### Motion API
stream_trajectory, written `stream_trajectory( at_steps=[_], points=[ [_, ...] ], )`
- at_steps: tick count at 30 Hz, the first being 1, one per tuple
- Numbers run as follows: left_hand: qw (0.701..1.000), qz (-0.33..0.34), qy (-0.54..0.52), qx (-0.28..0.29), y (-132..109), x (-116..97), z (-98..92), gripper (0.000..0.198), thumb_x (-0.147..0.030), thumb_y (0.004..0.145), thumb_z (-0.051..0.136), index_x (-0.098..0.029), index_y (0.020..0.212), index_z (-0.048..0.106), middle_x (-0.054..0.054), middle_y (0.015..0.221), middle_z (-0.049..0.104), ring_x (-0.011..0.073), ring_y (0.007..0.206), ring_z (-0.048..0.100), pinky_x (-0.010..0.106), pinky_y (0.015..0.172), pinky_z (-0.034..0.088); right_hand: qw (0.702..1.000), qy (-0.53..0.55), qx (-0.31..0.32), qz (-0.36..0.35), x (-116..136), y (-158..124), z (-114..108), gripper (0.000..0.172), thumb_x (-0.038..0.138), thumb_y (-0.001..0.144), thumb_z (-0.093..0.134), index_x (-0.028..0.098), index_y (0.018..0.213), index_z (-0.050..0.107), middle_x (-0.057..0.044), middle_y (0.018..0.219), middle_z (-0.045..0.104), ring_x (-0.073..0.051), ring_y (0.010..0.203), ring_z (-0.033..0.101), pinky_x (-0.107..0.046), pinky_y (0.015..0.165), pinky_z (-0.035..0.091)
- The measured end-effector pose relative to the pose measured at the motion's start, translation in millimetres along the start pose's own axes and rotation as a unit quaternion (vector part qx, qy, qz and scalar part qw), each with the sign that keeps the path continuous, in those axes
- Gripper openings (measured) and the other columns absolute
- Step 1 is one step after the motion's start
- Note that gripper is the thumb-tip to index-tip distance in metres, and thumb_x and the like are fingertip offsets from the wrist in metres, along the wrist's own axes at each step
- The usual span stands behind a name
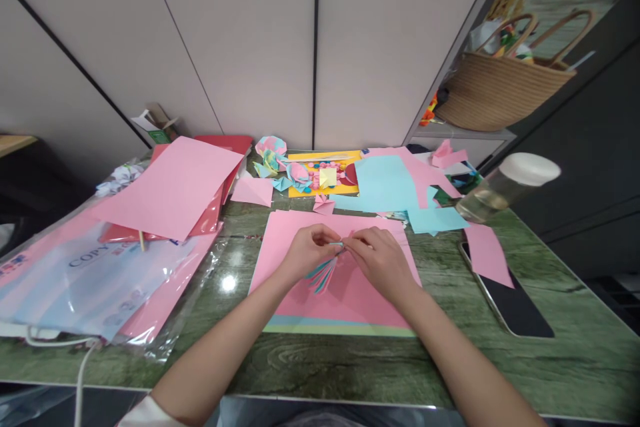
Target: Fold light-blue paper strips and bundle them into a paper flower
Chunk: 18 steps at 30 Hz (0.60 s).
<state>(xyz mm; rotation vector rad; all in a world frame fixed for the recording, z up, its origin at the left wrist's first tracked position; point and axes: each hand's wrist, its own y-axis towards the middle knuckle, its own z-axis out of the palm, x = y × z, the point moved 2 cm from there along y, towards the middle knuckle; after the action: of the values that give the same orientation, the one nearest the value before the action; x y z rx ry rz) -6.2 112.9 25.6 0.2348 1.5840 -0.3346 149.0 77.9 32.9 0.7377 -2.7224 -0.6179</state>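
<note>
My left hand (311, 252) pinches the upper end of a small bundle of pink and blue pleated paper (323, 276), whose strips fan out below my fingers. Beside it, the fingertips of my right hand (384, 261) are closed at the same gathered end; the exact grip is partly hidden by the fingers. Both hands are over a stack of coloured paper (370, 317), pink on top with blue and green edges showing. Just beyond the hands lies a small folded pink paper piece (324, 204).
Paper flowers (299, 175), a yellow packet (350, 161) and blue paper offcuts (385, 180) lie along the back. A phone (520, 307) and a clear bottle with white lid (487, 197) are right. A plastic paper pack (100, 280) covers the left; a woven basket (505, 90) stands behind.
</note>
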Motion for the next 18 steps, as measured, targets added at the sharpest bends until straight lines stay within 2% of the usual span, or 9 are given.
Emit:
stream_trajectory(
  at_steps=[8, 14, 18],
  points=[
    [1.0, 0.01, 0.001, 0.004, -0.5, -0.1, -0.8, 0.016, -0.019, 0.059, 0.067, -0.012, 0.071, 0.059, 0.001, 0.068, 0.06, 0.0102, 0.063, 0.055, 0.025, 0.063, 0.045, 0.999, 0.034, 0.02, -0.02, 0.4, -0.2, -0.8, 0.026, 0.011, 0.081, 0.043, 0.019, 0.1, 0.059, -0.007, 0.092, 0.058, -0.018, 0.085, 0.048, -0.03, 0.071, 0.039],
    [1.0, -0.015, -0.011, 0.02, -0.5, 0.7, -0.1, 0.02, -0.02, 0.06, 0.067, -0.013, 0.076, 0.058, 0.002, 0.071, 0.061, 0.0113, 0.065, 0.057, 0.025, 0.063, 0.045, 0.999, 0.006, -0.012, -0.045, -0.3, -1.9, 0.7, 0.025, 0.011, 0.081, 0.045, 0.02, 0.099, 0.06, -0.006, 0.084, 0.058, -0.017, 0.079, 0.046, -0.03, 0.068, 0.037],
    [0.998, -0.007, -0.041, 0.046, 0.9, 4.6, -2.9, 0.017, -0.023, 0.064, 0.065, -0.013, 0.076, 0.058, 0.003, 0.072, 0.062, 0.0125, 0.068, 0.058, 0.026, 0.066, 0.045, 0.998, -0.005, -0.026, -0.053, -0.6, -1.5, 0.1, 0.024, 0.011, 0.081, 0.047, 0.02, 0.099, 0.059, -0.006, 0.083, 0.058, -0.017, 0.08, 0.046, -0.03, 0.069, 0.036]
  ],
)
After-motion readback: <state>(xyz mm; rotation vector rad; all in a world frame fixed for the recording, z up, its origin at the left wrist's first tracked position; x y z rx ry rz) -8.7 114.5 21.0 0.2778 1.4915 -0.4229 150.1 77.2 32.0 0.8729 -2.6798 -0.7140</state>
